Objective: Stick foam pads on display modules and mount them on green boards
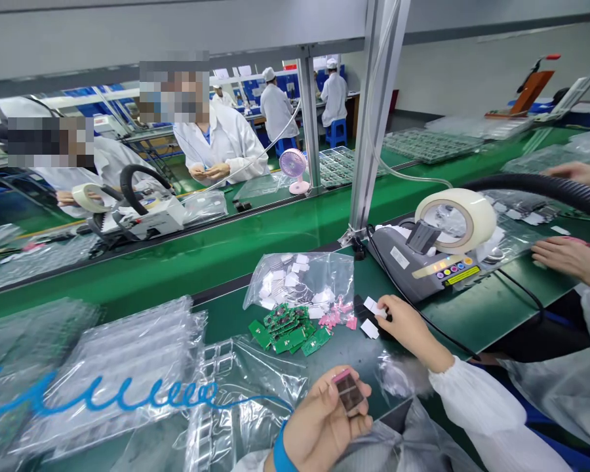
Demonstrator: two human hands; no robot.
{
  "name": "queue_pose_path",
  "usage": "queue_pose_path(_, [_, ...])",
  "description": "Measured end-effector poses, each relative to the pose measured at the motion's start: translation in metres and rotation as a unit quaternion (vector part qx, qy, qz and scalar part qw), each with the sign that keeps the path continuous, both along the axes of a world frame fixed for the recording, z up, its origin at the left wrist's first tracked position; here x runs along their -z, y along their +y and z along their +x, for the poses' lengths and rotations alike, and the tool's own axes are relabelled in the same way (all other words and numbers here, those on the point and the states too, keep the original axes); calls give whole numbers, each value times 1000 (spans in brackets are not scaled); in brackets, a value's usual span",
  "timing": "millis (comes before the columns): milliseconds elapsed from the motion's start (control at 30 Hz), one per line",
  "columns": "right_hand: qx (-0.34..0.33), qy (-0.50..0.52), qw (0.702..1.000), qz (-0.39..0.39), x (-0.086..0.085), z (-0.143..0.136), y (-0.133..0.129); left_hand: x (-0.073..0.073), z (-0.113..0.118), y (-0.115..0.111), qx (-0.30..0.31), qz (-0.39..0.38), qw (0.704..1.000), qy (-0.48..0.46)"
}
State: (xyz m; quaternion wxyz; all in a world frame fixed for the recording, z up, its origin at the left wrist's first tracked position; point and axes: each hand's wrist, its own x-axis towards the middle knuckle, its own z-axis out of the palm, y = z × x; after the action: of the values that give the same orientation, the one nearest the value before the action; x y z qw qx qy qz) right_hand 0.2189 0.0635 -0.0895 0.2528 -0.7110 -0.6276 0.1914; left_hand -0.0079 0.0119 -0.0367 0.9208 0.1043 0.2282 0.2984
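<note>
My left hand (pixel 324 419), with a blue strap at the wrist, holds a small dark rectangular part (pixel 349 393) with a pink edge. Farther right, my right hand (pixel 408 328) has its thumb and fingertips pinched at a small white piece (pixel 373 305). Another white piece (pixel 370 328) lies just below it. To the left of my right hand are pink parts (pixel 338 316), a pile of green circuit boards (pixel 290 331) and a clear bag (pixel 299 278) of white pieces with wires.
A grey tape dispenser (pixel 408 262) carries a large tape roll (pixel 482 219). Stacked clear trays (pixel 128 354) lie left, crossed by a blue coiled cord (pixel 142 393). A metal post (pixel 368 131) rises behind. A co-worker's hands (pixel 565 259) are at right; people sit across the line.
</note>
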Motion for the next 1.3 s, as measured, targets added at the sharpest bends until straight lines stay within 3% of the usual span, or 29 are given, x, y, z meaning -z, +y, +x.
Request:
queue_pose_path(100, [-30, 55, 998, 23, -19, 2, -11, 0, 0, 2, -6, -3, 1000, -3])
queue_pose_path(200, [-82, 101, 991, 30, -50, -2, -27, -1, 2, 3, -14, -6, 1000, -12])
queue_pose_path(367, [-247, 146, 958, 2, -103, -17, -49, -6, 7, 2, -4, -10, 999, -44])
queue_pose_path(467, [-255, 130, 957, -37, -116, -25, -49, -10, 7, -1, 0, 4, 999, -44])
queue_pose_path(633, [-279, 144, 949, -7, -108, -33, -42, -18, 6, -2, 3, 22, 999, -41])
queue_pose_path(767, [-255, 107, 954, 119, -89, -42, -48, -18, 7, -1, -42, 13, 996, -71])
queue_pose_path(933, [-183, -30, 945, 268, -70, -54, -70, -12, 10, -3, -82, -20, 995, -59])
queue_pose_path(1033, [-155, -63, 945, 280, -66, -57, -78, -10, 11, -5, -83, -20, 995, -46])
queue_pose_path(1300, [-107, -22, 953, 282, -69, -62, -74, -4, 12, -4, -56, -2, 996, -67])
